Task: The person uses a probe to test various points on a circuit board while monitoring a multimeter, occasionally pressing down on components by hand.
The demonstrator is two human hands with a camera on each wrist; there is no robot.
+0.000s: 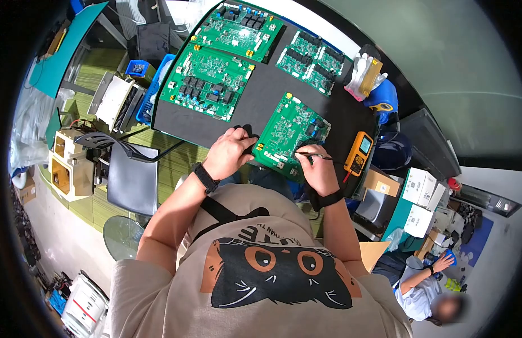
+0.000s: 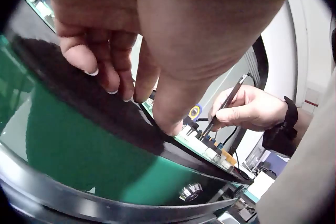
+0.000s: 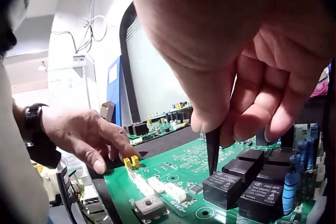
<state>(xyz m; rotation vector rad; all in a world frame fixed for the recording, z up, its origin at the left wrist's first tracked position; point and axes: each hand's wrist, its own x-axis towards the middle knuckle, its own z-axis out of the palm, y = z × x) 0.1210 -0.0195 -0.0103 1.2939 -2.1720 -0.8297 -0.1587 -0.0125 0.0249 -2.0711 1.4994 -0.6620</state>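
A green circuit board (image 1: 286, 132) lies on the dark mat near its front edge. The left hand (image 1: 230, 152) touches the board's left edge with its fingertips, thumb close to the corner. Between thumb and fingers the right hand (image 1: 318, 169) pinches a thin dark tool (image 3: 212, 153). In the right wrist view the tool's tip is down beside a black relay (image 3: 222, 188), among white connectors (image 3: 175, 191) and blue parts (image 3: 290, 191). The left wrist view shows the right hand (image 2: 252, 109) holding the dark pen-like tool (image 2: 229, 101) over the board's edge.
Two large green boards (image 1: 207, 81) lie at the left of the mat and smaller boards (image 1: 311, 61) at the back. An orange meter (image 1: 359, 152) stands right of the right hand, near gloves (image 1: 362, 76) and a blue tool (image 1: 383, 97). Another person sits at lower right.
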